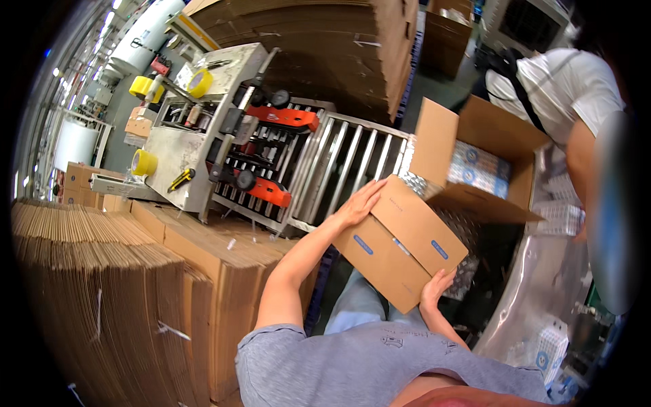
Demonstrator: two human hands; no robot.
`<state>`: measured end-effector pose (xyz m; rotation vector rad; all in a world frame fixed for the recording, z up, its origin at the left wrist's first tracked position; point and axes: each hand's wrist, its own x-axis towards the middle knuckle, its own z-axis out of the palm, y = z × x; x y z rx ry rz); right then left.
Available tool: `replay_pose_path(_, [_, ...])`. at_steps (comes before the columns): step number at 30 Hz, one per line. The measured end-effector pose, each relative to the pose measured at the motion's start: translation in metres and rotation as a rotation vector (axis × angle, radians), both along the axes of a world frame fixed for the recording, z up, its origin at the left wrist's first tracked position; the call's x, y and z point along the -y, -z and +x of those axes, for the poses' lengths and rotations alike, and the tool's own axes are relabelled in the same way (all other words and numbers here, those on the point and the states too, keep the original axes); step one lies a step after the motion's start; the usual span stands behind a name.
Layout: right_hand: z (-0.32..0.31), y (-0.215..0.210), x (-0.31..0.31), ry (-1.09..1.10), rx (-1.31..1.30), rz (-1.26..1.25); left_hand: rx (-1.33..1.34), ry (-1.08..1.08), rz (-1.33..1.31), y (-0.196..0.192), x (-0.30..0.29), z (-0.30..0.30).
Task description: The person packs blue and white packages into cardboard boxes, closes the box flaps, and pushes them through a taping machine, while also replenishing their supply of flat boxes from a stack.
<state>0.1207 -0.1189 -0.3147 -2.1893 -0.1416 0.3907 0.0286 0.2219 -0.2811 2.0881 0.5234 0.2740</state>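
Note:
In front of my body I hold a brown cardboard box [401, 245] with blue labels, tilted, its top flaps folded together with a narrow gap between them. My left hand [359, 205] lies along its far left edge, fingers stretched over the cardboard. At the near right corner my right hand [437, 289] grips the box, thumb on the top side. Just beyond stands a larger open carton [434, 139], flaps up, with white and blue packs [478, 168] inside. The box hides part of what lies beneath it.
A roller conveyor [357, 159] leads to a carton-sealing machine with orange side guides [281, 117]. Yellow tape rolls [144, 163] and a utility knife [182, 179] lie on its white table. Stacked flat cardboard [102, 292] fills the left. A person in white [566, 85] is at the right.

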Motion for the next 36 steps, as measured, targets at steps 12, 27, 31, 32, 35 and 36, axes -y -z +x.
replay_pose_path(12, [0.001,0.043,-0.374,-0.325,0.258,0.189,-0.194,-0.187,0.722,-0.026,-0.187,-0.078])
replay_pose_path(27, [-0.076,-0.012,-0.508,-0.660,-0.090,0.167,-0.401,-0.579,0.718,0.011,-0.224,-0.104])
replay_pose_path(31, [-0.067,-0.031,-0.406,-0.819,-0.049,0.341,0.324,-0.690,-0.261,0.021,-0.116,-0.055])
replay_pose_path(32, [-0.051,-0.017,-0.367,-0.814,-0.037,0.283,0.539,-0.840,-0.779,0.001,-0.073,-0.034])
replay_pose_path(35, [-0.011,0.064,-0.235,-1.079,-0.020,0.019,0.363,-0.788,-0.874,-0.014,0.038,-0.072])
replay_pose_path(36, [-0.012,0.075,-0.183,-1.081,-0.035,-0.138,0.375,-0.900,-0.871,-0.024,0.078,-0.104])
